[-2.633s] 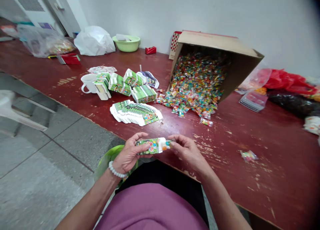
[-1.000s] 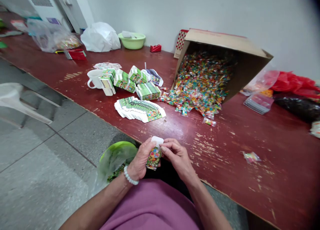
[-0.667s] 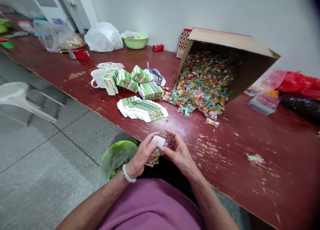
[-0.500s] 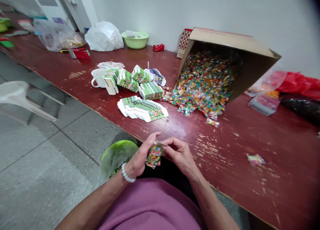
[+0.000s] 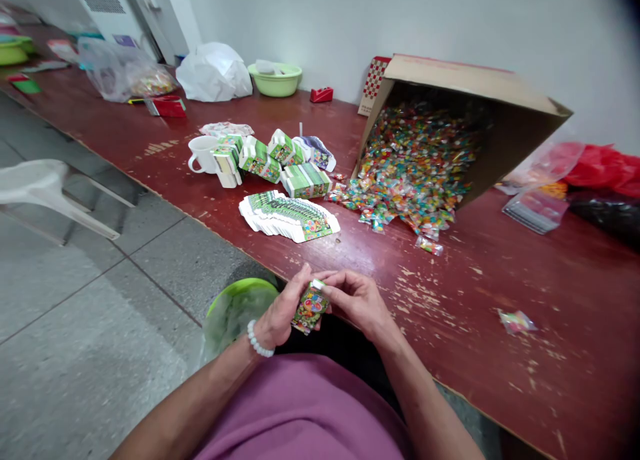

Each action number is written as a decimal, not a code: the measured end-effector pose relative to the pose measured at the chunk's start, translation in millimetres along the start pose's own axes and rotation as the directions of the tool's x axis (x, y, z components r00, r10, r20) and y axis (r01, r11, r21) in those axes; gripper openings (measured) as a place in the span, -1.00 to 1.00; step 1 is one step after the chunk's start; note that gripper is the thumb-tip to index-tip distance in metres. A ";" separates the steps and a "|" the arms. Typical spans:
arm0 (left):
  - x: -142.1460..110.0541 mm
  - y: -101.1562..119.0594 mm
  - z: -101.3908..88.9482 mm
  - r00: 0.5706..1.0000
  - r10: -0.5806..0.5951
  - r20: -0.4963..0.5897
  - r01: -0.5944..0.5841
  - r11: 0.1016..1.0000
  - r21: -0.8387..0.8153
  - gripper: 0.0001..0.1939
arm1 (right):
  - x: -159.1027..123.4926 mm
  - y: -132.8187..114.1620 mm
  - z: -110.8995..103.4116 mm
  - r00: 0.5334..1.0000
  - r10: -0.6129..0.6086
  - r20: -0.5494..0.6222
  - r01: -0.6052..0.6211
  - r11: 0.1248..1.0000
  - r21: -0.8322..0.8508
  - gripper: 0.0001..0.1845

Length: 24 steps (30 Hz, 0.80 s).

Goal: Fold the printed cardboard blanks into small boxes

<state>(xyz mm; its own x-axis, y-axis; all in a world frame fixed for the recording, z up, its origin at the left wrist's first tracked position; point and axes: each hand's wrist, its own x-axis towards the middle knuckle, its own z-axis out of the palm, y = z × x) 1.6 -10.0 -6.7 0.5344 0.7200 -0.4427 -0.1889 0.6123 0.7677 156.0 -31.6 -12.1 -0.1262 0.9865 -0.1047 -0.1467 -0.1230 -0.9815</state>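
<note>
A small green printed candy box [image 5: 310, 307] stands tilted in my left hand [image 5: 281, 315], which is wrapped round its side. My right hand [image 5: 357, 303] pinches the white flap at its top, and the flap is folded down nearly closed. Past my hands lies a fanned stack of flat green cartons [image 5: 290, 217] on the red table. Farther right, wrapped candies [image 5: 405, 167] spill out of a tipped cardboard box [image 5: 525, 123]. One wrapped candy [image 5: 429, 246] lies just off the pile, and another candy packet [image 5: 517, 321] rests alone to the right.
Banded carton bundles [image 5: 306, 180] stand beside a white mug [image 5: 202, 155]. Below the table edge, left of my hands, is a lined green bucket [image 5: 240, 313]. A white plastic stool [image 5: 45, 183] is on the floor. A green basin [image 5: 276, 81] stands by the wall.
The candy box, first held level with a candy packet at its open end, now stands tilted up. My right hand has bent its white flap over. The view has shifted slightly left.
</note>
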 end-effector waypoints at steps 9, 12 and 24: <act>3.7 5.6 -11.3 0.999 -0.043 -0.033 0.037 0.988 -0.149 -0.65 | -16.7 7.3 12.5 0.918 -0.394 0.037 0.338 0.731 -0.592 -0.81; 9.5 -0.4 -8.8 0.997 -0.040 -0.064 0.015 0.933 -0.358 -0.77 | -25.0 18.2 19.8 0.876 -0.471 0.106 0.382 0.542 -0.749 -0.32; -14.4 -41.1 -75.8 0.947 0.027 -0.319 -0.004 0.997 0.073 -0.44 | -19.0 37.6 26.4 0.923 -0.283 0.260 0.376 0.530 -0.760 0.01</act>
<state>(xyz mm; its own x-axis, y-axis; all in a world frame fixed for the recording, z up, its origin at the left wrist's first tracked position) -60.8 -20.8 -67.1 0.2380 0.8030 -0.5464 -0.1307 0.5839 0.8012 127.0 -57.9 -42.8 -0.3302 0.9173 0.2224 0.6207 0.3885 -0.6811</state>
